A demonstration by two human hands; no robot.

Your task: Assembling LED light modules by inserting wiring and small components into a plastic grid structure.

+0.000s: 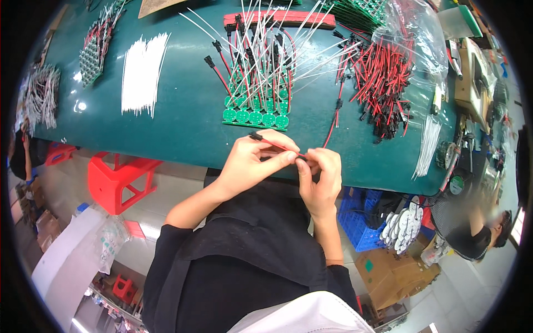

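Both my hands meet just off the near edge of the green table. Between the fingers of my left hand lies a red-and-black wire lead, its black connector sticking out past the index finger. My right hand pinches at the lead's other end, its fingertips almost touching the left thumb; a small dark part shows there, too small to make out. A second red lead rises behind my right fingers. Beyond the hands sits a panel of green circuit boards, with leads and white wires standing on it.
Many red-and-black leads are heaped at the right by a clear plastic bag. White wires lie in a bundle at left, more white wires at right. A red strip lies behind the panel. A red stool stands below left.
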